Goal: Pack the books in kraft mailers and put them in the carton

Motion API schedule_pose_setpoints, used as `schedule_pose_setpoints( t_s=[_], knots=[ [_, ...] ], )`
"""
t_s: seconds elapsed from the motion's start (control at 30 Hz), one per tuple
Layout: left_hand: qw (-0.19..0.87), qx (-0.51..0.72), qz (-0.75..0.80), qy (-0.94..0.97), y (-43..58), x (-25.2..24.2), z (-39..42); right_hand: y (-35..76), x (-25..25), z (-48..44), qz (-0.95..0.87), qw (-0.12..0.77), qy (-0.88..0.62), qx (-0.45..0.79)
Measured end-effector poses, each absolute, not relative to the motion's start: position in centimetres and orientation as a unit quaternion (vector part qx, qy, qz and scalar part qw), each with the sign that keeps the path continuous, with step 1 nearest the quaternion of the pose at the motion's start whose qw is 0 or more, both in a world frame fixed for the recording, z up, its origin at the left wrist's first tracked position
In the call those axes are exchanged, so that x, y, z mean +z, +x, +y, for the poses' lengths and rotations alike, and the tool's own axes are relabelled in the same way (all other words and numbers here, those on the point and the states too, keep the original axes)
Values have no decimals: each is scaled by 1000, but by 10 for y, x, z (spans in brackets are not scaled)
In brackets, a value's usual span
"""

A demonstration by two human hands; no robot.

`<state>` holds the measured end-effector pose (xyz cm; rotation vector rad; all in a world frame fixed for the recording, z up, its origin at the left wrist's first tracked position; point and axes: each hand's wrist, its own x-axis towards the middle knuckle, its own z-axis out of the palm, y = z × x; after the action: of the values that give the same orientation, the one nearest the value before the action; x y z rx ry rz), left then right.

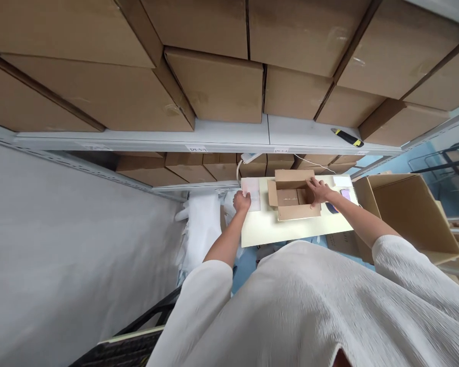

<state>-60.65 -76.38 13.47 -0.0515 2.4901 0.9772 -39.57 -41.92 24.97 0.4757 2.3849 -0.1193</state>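
A small open cardboard box (pixel 290 200) with its flaps spread sits on a pale yellow table (pixel 275 229). My right hand (pixel 319 191) rests on the box's right flap with the fingers spread. My left hand (pixel 241 201) is closed around the edge of a flat white packet (pixel 251 192) lying at the table's left end, just left of the box.
A white shelf (pixel 229 135) above carries several large brown cartons and a black-and-yellow utility knife (pixel 347 136). A big open carton (pixel 409 214) stands at the right. A white slip (pixel 342 181) and a phone (pixel 345 193) lie right of the box. White wrapped material (pixel 201 229) sits to the left.
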Motion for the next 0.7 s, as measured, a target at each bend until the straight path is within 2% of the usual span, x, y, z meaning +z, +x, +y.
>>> schedule_pose_setpoints(
  t_s=[0.33, 0.5, 0.7],
  knots=[
    [270, 219, 936, -50, -611, 99, -759, -390, 243, -417, 912, 352, 198, -78],
    [246, 234, 939, -59, -609, 100, -754, -389, 242, -416, 911, 353, 199, -82],
    [305, 279, 907, -79, -609, 107, -751, -388, 236, -412, 915, 338, 199, -95]
  ],
)
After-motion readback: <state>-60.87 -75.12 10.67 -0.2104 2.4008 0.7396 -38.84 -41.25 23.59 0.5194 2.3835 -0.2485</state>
